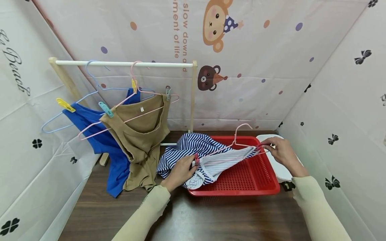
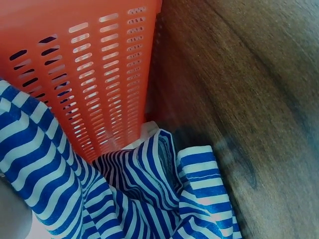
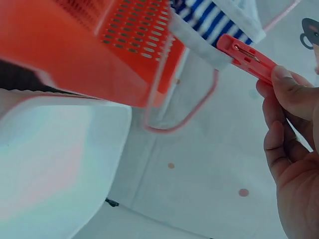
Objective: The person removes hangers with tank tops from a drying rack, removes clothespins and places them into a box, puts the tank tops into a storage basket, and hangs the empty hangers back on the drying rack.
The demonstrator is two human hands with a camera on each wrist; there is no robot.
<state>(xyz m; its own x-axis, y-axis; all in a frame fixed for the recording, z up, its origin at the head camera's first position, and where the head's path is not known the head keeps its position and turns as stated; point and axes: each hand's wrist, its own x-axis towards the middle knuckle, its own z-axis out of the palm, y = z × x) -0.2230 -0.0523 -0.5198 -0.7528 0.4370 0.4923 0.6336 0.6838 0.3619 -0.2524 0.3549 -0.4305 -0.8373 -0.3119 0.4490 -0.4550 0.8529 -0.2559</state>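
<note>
Red clothespin [image 3: 249, 59] in right fingers [image 3: 286, 92]; spring [image 3: 247, 52] visible only from right wrist.

"slow down" [image 1: 185, 28] and "of life" [image 1: 176, 46] on the back sheet [image 1: 256, 43], "Beach" [image 1: 16, 73] on the left sheet [image 1: 18, 130]

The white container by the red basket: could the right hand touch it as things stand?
Probably yes: the right hand is close by and nothing seems to cover the white container, though the hand may first have to release the red clip.

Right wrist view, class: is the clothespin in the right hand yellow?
No, the right hand pinches a red clothespin whose other end meets the striped garment.
</note>
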